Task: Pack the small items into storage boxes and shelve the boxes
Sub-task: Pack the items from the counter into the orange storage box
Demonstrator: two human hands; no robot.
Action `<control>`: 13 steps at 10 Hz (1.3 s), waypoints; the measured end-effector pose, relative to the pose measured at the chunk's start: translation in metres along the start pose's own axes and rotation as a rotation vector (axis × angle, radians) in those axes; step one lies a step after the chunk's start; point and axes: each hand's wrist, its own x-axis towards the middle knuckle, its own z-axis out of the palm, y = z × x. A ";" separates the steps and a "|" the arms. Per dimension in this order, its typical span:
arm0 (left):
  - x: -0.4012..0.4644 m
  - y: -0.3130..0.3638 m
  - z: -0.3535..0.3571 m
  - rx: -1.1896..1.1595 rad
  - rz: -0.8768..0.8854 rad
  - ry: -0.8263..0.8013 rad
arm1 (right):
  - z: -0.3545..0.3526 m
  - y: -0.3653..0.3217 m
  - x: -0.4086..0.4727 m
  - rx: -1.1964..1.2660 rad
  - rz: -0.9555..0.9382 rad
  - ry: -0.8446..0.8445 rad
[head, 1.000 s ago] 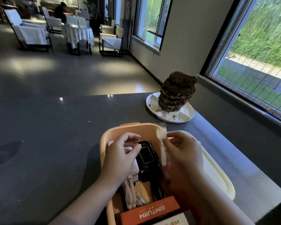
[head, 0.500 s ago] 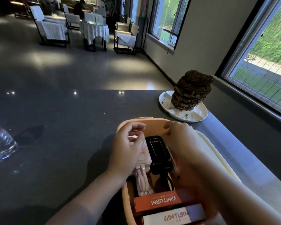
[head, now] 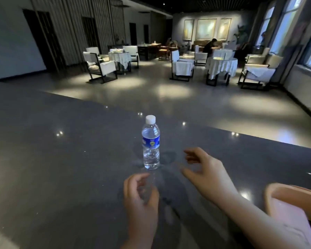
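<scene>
Dark grey counter (head: 65,177) fills the near half of the view, speckled, w/ small ceiling-light reflections on it. A clear plastic water bottle (head: 150,143) stands upright near the middle of the counter: white cap on, blue label around the upper body, water showing in the lower part.

Left hand (head: 141,196) is just on the near side of the bottle, not touching it. Fingers are curled in loosely toward the palm w/ the thumb on the left; looks empty, though there's some motion blur in the hollow of the palm, so can't tell for sure.

Right hand (head: 207,174) is right of the bottle and a bit nearer, apart from it. Fingers spread and half bent, thumb pointing left toward the bottle, nothing held. Forearm runs back to the near right corner.

The storage box (head: 271,194), peach-coloured w/ rounded corners, sits at the near right edge, mostly cut off by the frame. Something flat and pale pink (head: 293,216) lies in it; blurred, can't tell what it is. Box is well right of the bottle, w/ the right forearm passing in front of it.

Beyond the counter: shiny floor, tables w/ white cloths and white-cushioned chairs, windows along the right wall, three lit paintings on the far wall, a seated person far off.
</scene>
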 end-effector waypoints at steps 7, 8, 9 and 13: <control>0.115 -0.052 0.057 0.050 0.034 -0.428 | 0.071 -0.043 0.094 -0.012 0.157 0.076; 0.090 -0.032 0.069 0.122 0.064 -0.527 | 0.031 -0.026 0.061 0.101 0.194 0.203; 0.054 0.014 0.086 -0.032 0.180 -0.583 | -0.028 -0.021 0.020 0.155 0.129 0.408; -0.090 0.120 0.153 -0.337 0.134 -1.401 | -0.197 0.042 -0.169 0.149 0.246 0.829</control>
